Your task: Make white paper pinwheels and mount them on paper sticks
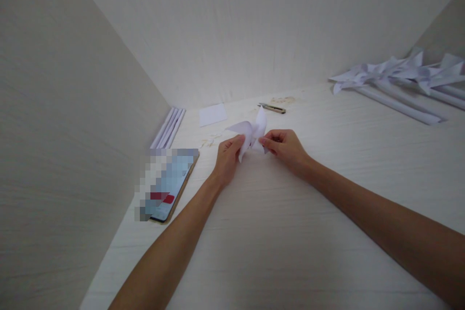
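Paper pinwheel (pixel 251 131) — pinched by both hands; left hand (pixel 227 157), right hand (pixel 285 147); above white tabletop (pixel 290 232).

White folded paper pinwheel (pixel 251 133), raised above desk.

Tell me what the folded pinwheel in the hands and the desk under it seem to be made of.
Folded pinwheel: thin white paper, matte, by its sharp creases and curling points. Both the left hand and the right hand pinch it. Desk: likely laminated board, pale with faint printed wood grain and a dull sheen.
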Available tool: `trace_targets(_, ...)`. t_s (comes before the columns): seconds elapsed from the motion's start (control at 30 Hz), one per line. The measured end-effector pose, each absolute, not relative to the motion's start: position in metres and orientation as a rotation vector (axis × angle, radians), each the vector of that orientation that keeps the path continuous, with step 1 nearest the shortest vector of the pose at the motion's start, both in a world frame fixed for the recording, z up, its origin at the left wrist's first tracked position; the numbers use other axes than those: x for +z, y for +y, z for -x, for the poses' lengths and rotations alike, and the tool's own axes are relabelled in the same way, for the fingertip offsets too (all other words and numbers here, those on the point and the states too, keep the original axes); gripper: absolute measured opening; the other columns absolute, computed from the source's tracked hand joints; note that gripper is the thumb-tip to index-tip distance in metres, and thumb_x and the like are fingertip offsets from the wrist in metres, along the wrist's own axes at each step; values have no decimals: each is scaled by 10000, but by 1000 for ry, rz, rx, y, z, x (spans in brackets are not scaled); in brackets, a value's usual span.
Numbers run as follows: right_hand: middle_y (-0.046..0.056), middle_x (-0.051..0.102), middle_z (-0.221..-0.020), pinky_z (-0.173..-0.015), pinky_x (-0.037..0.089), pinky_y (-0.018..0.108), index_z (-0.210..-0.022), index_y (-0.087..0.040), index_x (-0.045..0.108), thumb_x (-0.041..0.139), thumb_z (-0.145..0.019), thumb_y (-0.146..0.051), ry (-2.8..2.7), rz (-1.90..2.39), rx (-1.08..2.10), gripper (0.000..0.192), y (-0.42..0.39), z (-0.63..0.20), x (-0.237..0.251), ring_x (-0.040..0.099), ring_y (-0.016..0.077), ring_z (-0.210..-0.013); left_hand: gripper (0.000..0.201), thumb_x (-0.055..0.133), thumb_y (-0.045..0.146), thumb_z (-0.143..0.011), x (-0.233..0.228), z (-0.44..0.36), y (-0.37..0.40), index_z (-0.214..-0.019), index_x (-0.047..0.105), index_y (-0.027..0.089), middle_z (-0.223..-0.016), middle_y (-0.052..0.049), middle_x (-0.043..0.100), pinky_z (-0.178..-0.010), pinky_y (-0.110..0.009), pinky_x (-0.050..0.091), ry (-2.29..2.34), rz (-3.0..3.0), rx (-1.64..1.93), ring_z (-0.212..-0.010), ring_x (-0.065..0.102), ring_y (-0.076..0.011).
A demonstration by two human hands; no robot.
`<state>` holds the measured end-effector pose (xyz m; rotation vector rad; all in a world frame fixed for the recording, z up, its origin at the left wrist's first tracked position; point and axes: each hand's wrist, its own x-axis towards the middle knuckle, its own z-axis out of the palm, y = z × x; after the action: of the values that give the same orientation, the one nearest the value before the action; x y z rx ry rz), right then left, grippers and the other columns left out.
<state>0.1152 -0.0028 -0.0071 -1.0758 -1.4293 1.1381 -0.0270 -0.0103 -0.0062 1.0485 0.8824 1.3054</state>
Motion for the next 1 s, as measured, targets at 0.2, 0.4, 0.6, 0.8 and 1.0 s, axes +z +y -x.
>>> trace_targets(0.2,-72,381,-389,-405,231,214,-485,-145,513,586,-627,-301,-1437,1081,1132,223,-6,-114,-5,312,49,-387,252,619,339,-622,-5,27,-11,-505,543,129,-504,29,509,-490,-207,319,886,-1042,1278,-485,414,-67)
trace_targets(0.4,-71,377,-391,-398,227,212,-487,-145,515,578,-629,-302,-1453,1110,1076,221,-7,-113,-4,305,48,-383,233,545,311,-677,-9,28,-8,-511,529,149,-473,40,451,-468,-221,297,941,-1090,1296,-454,371,-73)
trace_targets(0.6,-63,384,-393,-389,219,208,-486,-144,513,565,-639,-312,-1493,1129,1036,233,-7,-113,-4,301,47,-383,109,573,234,-629,-11,30,-10,-561,583,149,-506,49,503,-479,-201,297,963,-1221,1290,-473,396,-62)
trace_targets(0.8,-61,386,-401,-397,231,206,-508,-139,528,563,-648,-327,-1507,1118,1038,237,-7,-112,-7,309,52,-397,116,564,261,-630,-10,30,-12,-609,603,154,-576,41,539,-531,-214,340,1097,-1339,1283,-536,436,-83)
trace_targets(1.0,-32,469,-460,-423,268,210,-522,-134,548,558,-643,-293,-1516,1128,1014,199,-8,-111,-8,363,64,-437,153,573,290,-650,-10,30,-12,-591,594,149,-525,50,480,-509,-213,313,1251,-1444,1318,-510,392,-77)
